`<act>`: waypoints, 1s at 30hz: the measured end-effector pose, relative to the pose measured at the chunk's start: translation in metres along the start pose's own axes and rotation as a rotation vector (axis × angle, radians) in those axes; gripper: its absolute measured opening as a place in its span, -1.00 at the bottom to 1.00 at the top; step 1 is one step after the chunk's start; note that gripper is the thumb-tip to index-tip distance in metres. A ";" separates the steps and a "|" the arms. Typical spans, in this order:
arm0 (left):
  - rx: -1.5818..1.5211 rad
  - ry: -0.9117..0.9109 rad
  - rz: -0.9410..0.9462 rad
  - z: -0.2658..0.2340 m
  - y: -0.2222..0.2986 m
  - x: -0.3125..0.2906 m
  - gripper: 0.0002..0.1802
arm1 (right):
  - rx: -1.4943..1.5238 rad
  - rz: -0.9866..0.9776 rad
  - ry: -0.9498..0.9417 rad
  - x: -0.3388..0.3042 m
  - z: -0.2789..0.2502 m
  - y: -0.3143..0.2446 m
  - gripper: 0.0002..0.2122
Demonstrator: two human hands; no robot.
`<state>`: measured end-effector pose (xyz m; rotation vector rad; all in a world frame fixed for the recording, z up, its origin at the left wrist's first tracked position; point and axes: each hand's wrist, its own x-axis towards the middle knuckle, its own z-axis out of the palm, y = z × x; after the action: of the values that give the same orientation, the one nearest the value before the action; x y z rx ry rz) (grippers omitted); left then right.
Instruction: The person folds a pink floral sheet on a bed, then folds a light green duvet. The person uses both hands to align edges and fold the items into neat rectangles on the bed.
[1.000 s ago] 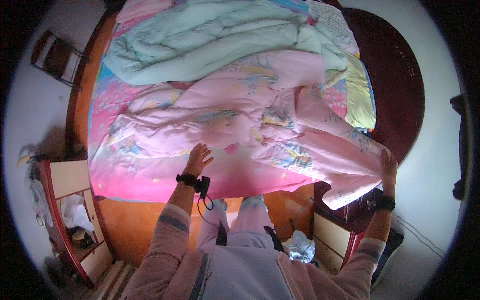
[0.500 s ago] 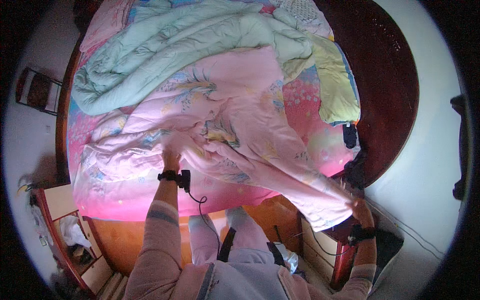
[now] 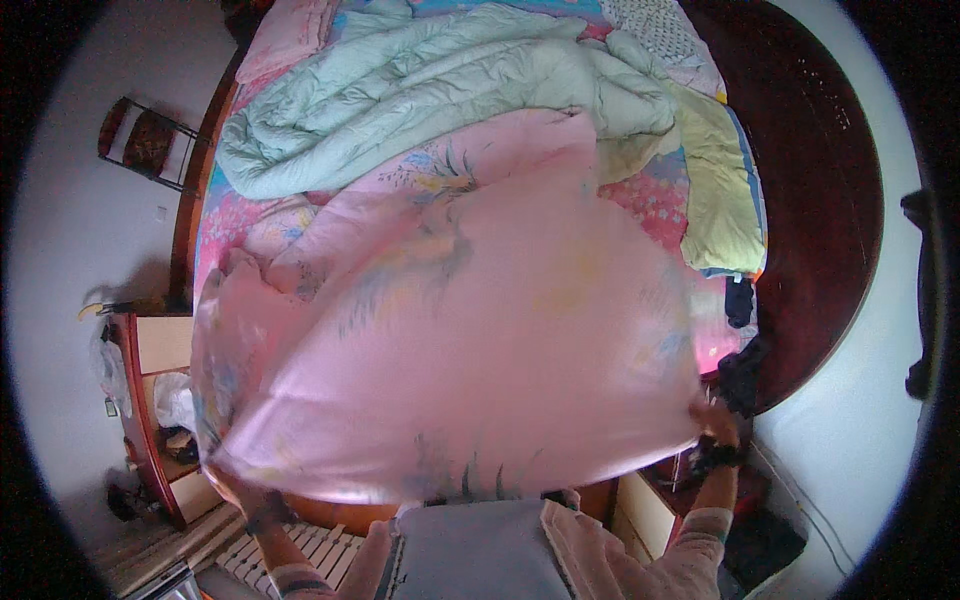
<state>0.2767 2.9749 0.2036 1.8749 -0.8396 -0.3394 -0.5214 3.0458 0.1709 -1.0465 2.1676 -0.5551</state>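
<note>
A pink patterned duvet cover point(image 3: 470, 340) is stretched wide over the near part of the bed, its near edge taut and lifted close to my body. My left hand point(image 3: 232, 490) is closed on its near left corner, out past the bed's side. At the near right corner, my right hand point(image 3: 716, 420) grips the cover too, beside a dark item at the bed's edge. Both hands are slightly blurred, and the fabric hides part of the fingers. Behind the cover lies a bunched pale green quilt point(image 3: 400, 120).
A yellow-green cloth point(image 3: 722, 190) lies along the bed's right side, next to the dark wooden panel point(image 3: 815, 220). Folded pink bedding point(image 3: 290, 40) sits far left. A chair point(image 3: 150, 140) stands by the left wall; an open cabinet point(image 3: 160, 350) and wooden slats point(image 3: 290, 555) are nearer.
My left hand has moved from the middle of the crumpled cover out to the near left, drawing it flat and taut. My right hand keeps its corner. The view has shifted slightly.
</note>
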 end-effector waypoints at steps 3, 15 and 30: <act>0.331 0.133 -0.180 -0.049 -0.054 -0.029 -0.41 | -0.179 0.084 -0.374 -0.042 0.036 0.022 -0.62; 0.275 -0.482 0.514 0.053 -0.120 0.262 -0.57 | 0.072 0.205 -0.328 -0.001 0.087 0.018 -0.49; 0.056 -1.570 -0.050 0.368 -0.043 -0.090 -0.17 | -0.001 0.163 0.132 0.112 0.220 0.037 -0.35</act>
<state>0.0189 2.7941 -0.0121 1.3999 -1.7531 -1.9384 -0.4354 2.9586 -0.0466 -0.8443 2.3434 -0.5602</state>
